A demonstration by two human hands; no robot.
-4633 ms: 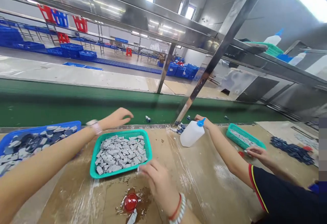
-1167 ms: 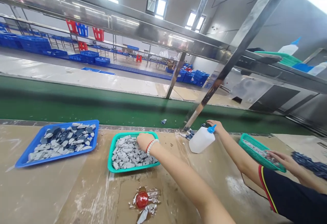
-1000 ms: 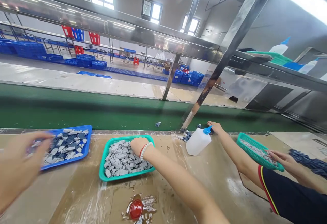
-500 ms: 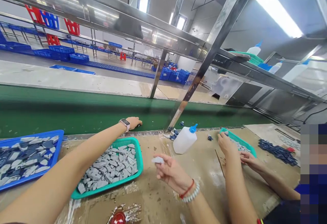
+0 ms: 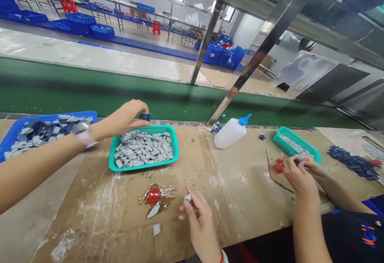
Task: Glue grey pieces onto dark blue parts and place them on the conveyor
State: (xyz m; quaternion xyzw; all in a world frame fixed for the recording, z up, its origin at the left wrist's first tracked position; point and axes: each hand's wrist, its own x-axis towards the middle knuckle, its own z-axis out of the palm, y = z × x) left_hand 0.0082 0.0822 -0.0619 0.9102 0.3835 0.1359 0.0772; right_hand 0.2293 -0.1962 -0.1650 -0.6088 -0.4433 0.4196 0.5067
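Cardboard-covered surface [image 5: 192, 163] beside a green conveyor belt [image 5: 168, 107]. Should the left hand [image 5: 126, 115] loosen, its dark blue piece [image 5: 145, 116] could fall among the grey pieces [image 5: 144, 149] in the green basket [image 5: 175, 143]. Its fingers pinch that piece near the basket's far rim; the right hand [image 5: 201, 219] pinches a small grey chip [image 5: 187, 197] beyond the red dish [image 5: 153, 195], other fingers loosely curled.
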